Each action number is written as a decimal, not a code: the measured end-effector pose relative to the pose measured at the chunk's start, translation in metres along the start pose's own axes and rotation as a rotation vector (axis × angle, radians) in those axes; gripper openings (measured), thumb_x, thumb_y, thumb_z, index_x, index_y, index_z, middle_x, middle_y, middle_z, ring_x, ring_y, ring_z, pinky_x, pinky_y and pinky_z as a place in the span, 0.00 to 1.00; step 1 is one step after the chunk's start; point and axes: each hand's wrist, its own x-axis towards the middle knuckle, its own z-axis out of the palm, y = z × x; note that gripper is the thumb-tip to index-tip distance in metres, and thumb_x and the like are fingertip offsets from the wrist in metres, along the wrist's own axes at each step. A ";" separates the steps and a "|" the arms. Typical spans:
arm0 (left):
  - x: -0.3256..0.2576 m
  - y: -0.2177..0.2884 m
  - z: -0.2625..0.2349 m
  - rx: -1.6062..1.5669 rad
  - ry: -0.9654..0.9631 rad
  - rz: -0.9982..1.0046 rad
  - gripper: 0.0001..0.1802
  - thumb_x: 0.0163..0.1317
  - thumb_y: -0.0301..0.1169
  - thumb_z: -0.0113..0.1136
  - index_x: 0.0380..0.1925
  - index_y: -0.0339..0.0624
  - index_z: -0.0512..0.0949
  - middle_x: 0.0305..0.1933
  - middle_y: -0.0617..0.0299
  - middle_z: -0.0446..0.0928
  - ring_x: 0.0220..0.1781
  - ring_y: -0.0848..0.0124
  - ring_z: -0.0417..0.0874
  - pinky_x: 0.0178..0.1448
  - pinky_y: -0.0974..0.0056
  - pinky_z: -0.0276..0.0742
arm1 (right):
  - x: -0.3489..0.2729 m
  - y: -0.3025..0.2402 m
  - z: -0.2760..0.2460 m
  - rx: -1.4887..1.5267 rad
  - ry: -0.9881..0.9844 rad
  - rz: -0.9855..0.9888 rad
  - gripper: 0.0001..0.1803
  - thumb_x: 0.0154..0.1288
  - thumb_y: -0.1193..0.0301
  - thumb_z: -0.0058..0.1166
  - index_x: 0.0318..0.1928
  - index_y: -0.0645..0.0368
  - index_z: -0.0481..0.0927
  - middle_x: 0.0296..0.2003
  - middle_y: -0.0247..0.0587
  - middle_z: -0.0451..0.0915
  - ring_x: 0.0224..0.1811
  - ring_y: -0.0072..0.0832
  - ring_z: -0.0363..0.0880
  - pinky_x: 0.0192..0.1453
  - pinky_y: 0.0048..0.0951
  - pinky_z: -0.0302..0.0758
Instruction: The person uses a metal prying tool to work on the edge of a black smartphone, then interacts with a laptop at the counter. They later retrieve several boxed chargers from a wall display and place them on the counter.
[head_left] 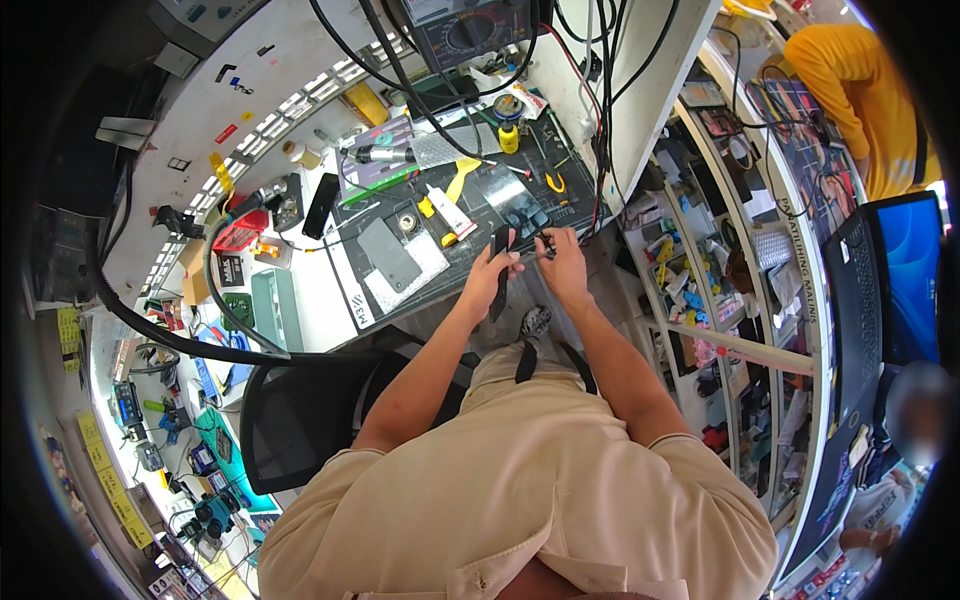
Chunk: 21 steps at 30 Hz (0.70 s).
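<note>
Near the front edge of the workbench, my left hand [492, 270] is closed around a slim black slab [499, 295], seen nearly edge-on and perhaps a phone. Just to its right, my right hand [564, 264] has its fingers pinched together at a small dark piece [546, 246], too small to name. The hands are apart. Beyond them on the dark work mat [355, 265] lie a white tube [451, 212] with a yellow cap, a yellow scraper [461, 178] and a clear glossy sheet [503, 190]. A grey phone back panel [394, 256] lies to the left.
A black phone [320, 206] and a grey-green tray [275, 308] are at left. Yellow pliers [556, 182] and a yellow bottle [508, 138] stand farther back, below a multimeter [474, 32]. Cables hang overhead. Shelves [700, 270] fill the right; a black chair [300, 420] is at lower left.
</note>
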 end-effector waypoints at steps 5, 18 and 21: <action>0.003 -0.003 -0.001 -0.007 -0.013 0.001 0.34 0.73 0.36 0.61 0.77 0.40 0.69 0.49 0.63 0.80 0.48 0.74 0.82 0.55 0.66 0.74 | 0.004 -0.001 0.000 -0.053 -0.034 -0.013 0.11 0.68 0.69 0.68 0.46 0.56 0.81 0.43 0.47 0.78 0.41 0.53 0.83 0.44 0.49 0.80; 0.003 0.001 -0.002 0.026 -0.015 0.007 0.35 0.71 0.33 0.61 0.77 0.40 0.68 0.48 0.64 0.80 0.49 0.74 0.81 0.58 0.66 0.74 | 0.002 -0.005 -0.005 0.037 -0.019 0.120 0.11 0.66 0.71 0.69 0.47 0.55 0.83 0.40 0.44 0.82 0.38 0.43 0.85 0.43 0.41 0.81; -0.004 0.002 -0.008 0.137 0.001 0.186 0.35 0.69 0.29 0.62 0.77 0.43 0.69 0.65 0.63 0.79 0.51 0.74 0.81 0.60 0.66 0.74 | 0.001 -0.017 -0.042 0.222 -0.193 0.347 0.13 0.69 0.71 0.68 0.53 0.57 0.85 0.37 0.40 0.86 0.37 0.29 0.84 0.46 0.32 0.80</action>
